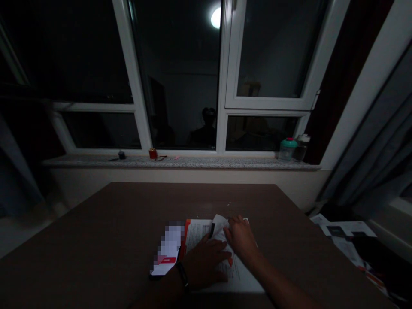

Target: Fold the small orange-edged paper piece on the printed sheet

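A printed booklet [196, 231] with an orange edge lies on the brown desk in front of me. Across its lower left part rests my left hand [207, 262], fingers spread on the paper and a dark band on the wrist. A page [219, 224] is lifted and folded over near the top of the booklet. My right hand [240, 236] has its fingers curled down on this page, at the upper right. A small orange spot shows by the left fingertips; I cannot make out what it is. Left of the booklet is a phone [169, 249] with a lit screen.
The desk [128, 214] reaches to a wall under a speckled windowsill [199, 162]. On the sill stand a small red container [152, 153], a dark little object [121, 155] and a teal-lidded bottle [287, 150] beside another bottle. Papers [343, 236] lie beyond the desk's right edge.
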Tool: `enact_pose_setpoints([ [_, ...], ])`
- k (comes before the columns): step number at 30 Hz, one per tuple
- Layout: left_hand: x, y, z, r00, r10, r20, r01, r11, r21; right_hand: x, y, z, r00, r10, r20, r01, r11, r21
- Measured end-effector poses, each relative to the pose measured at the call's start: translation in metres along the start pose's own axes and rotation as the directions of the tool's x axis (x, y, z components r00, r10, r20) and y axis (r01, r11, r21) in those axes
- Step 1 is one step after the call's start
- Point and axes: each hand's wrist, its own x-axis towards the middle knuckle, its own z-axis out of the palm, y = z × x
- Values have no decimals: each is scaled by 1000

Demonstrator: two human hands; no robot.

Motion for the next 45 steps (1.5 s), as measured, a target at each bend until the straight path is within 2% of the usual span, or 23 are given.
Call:
enact_pose_setpoints([
  [8, 3, -2, 3, 996, -49, -78, 50, 999, 15, 3, 2, 6, 1000, 8, -3, -8, 1000, 31],
  [12, 2, -4, 4, 996, -68, -65, 69, 998, 0, 1, 2, 4, 1000, 4, -19, 0, 983, 183],
  [17, 1, -8, 3, 996, -73, -56, 72, 997, -29, -7, 10, -2, 991, -116, -60, 131, 871, 473],
  [20, 0, -12, 1, 995, -85, -48, 84, 996, -23, -11, 20, -7, 962, -252, -106, 268, 793, 547],
  [25, -2, -12, -8, 993, -99, -58, 99, 995, -12, -9, 36, -6, 892, -444, -86, 421, 746, 516],
  [29, -2, -11, -17, 996, -90, -2, 90, 996, 0, -7, 38, -9, 856, -515, -52, 478, 748, 461],
  [33, -5, -15, -17, 998, -54, 18, 53, 999, 7, -8, 32, -20, 817, -577, 10, 527, 753, 393],
  [38, -8, -17, -14, 998, -68, 13, 69, 997, -27, -12, 25, -32, 826, -557, 82, 508, 800, 319],
  [45, -6, -11, -14, 994, -106, 6, 106, 994, -22, -15, 19, -34, 822, -549, 149, 509, 827, 240],
])
